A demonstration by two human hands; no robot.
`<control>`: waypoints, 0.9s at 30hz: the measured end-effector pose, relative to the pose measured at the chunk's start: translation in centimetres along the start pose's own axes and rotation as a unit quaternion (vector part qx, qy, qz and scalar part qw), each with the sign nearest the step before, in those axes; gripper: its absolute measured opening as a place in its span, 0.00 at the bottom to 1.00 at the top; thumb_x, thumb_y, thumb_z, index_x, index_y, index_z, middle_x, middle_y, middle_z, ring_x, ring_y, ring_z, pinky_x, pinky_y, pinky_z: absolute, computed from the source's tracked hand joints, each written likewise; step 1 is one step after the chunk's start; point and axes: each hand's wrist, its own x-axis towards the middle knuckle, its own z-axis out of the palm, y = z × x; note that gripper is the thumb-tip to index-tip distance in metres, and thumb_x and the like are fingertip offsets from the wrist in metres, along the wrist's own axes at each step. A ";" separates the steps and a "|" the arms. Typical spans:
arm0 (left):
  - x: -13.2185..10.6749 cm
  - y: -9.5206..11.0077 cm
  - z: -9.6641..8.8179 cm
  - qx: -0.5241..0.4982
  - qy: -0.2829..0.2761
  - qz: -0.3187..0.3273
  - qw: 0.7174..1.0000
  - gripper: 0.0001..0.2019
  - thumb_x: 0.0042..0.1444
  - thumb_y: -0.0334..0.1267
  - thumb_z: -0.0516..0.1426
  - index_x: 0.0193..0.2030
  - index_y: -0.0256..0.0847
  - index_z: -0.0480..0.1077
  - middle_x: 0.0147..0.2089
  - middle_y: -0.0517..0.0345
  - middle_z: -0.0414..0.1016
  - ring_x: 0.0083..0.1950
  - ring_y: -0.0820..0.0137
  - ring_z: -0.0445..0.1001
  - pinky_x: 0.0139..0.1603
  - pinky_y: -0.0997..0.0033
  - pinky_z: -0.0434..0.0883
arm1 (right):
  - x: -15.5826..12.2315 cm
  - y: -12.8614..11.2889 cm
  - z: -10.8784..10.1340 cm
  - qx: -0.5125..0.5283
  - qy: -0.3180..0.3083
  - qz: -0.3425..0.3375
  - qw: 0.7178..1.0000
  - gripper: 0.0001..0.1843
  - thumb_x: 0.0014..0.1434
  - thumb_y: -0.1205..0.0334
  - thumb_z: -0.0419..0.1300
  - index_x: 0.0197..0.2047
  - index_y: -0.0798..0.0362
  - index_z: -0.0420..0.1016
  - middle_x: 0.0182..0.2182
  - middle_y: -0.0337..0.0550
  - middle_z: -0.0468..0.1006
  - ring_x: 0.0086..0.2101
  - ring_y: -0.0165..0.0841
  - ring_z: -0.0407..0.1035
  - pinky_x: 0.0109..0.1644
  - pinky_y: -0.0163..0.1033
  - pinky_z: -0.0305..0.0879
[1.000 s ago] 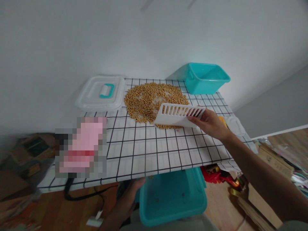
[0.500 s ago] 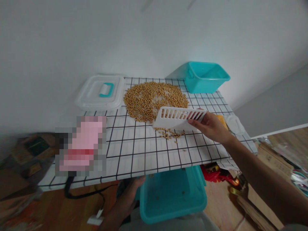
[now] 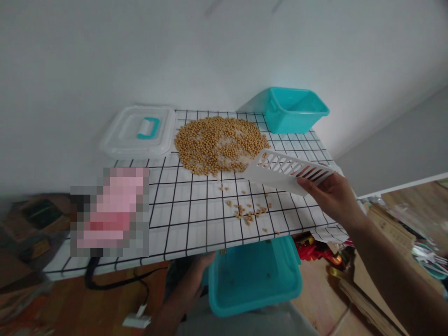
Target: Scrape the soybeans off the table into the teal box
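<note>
My right hand [image 3: 331,193] is closed on one end of a white slotted plastic plate [image 3: 276,176], tilted above the table just right of a pile of soybeans [image 3: 199,147]. A small scatter of loose soybeans [image 3: 248,215] lies between the pile and the table's front edge. Below that edge, my left hand [image 3: 199,270] grips the left side of a teal plastic bin [image 3: 257,311], its thumb near the rim and its other fingers hidden. The bin sits at my lap, its far side under the table edge, with a few beans inside.
A second teal bin [image 3: 292,122] stands at the table's back right, near the wall. At the back left lies a clear lid [image 3: 119,135] with a teal handle. A blurred-out pink object [image 3: 114,200] is at the front left. Bags and cardboard [image 3: 392,233] lie on the floor at right.
My right hand has moved the slotted plate to the right, away from the loose beans. Those beans now lie more spread out and nearer the front edge. My left hand still holds the bin.
</note>
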 end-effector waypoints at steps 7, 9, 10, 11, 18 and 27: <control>0.9 0.0 2.0 -0.010 -0.041 0.034 0.999 0.10 0.52 0.37 0.62 0.41 0.41 0.78 0.49 0.51 0.84 0.58 0.54 0.76 0.60 0.56 0.71 | -3.4 1.6 -1.0 -0.030 0.015 0.036 0.999 0.17 0.60 0.52 0.64 0.52 0.46 0.78 0.48 0.44 0.81 0.49 0.47 0.75 0.54 0.53 0.72; 0.9 0.2 2.1 -0.008 -0.054 0.053 0.997 0.08 0.52 0.37 0.61 0.39 0.41 0.78 0.46 0.51 0.85 0.57 0.53 0.77 0.60 0.56 0.71 | -4.0 1.8 -0.9 -0.034 0.022 0.037 0.999 0.15 0.60 0.52 0.64 0.50 0.45 0.79 0.48 0.43 0.81 0.48 0.47 0.75 0.53 0.52 0.73; 0.9 0.2 2.1 -0.007 -0.060 0.058 0.996 0.08 0.52 0.36 0.61 0.38 0.40 0.78 0.45 0.51 0.85 0.56 0.53 0.78 0.59 0.57 0.71 | -4.2 1.8 -0.8 -0.033 0.027 0.037 0.998 0.15 0.60 0.52 0.65 0.49 0.45 0.79 0.47 0.43 0.82 0.47 0.46 0.76 0.52 0.52 0.73; 0.9 0.2 2.0 -0.005 -0.063 0.057 0.996 0.08 0.52 0.37 0.61 0.38 0.40 0.79 0.44 0.50 0.85 0.56 0.53 0.78 0.59 0.56 0.72 | -4.3 1.8 -0.8 -0.031 0.031 0.038 0.998 0.14 0.60 0.52 0.65 0.49 0.45 0.79 0.47 0.43 0.82 0.47 0.46 0.76 0.52 0.51 0.73; 1.5 -0.6 1.6 -0.016 -0.045 0.012 0.999 0.17 0.53 0.39 0.62 0.50 0.40 0.77 0.44 0.50 0.85 0.52 0.53 0.80 0.55 0.54 0.74 | -5.0 2.2 -0.9 -0.024 0.040 0.047 0.998 0.16 0.60 0.52 0.64 0.50 0.45 0.78 0.46 0.43 0.82 0.48 0.47 0.75 0.53 0.53 0.73; 0.7 0.7 2.5 0.007 -0.082 0.051 0.995 0.13 0.49 0.39 0.63 0.42 0.38 0.79 0.43 0.47 0.85 0.53 0.50 0.79 0.57 0.53 0.72 | -7.1 0.1 -0.6 -0.065 -0.026 0.070 0.995 0.11 0.61 0.52 0.63 0.46 0.43 0.78 0.40 0.42 0.81 0.41 0.44 0.76 0.44 0.48 0.75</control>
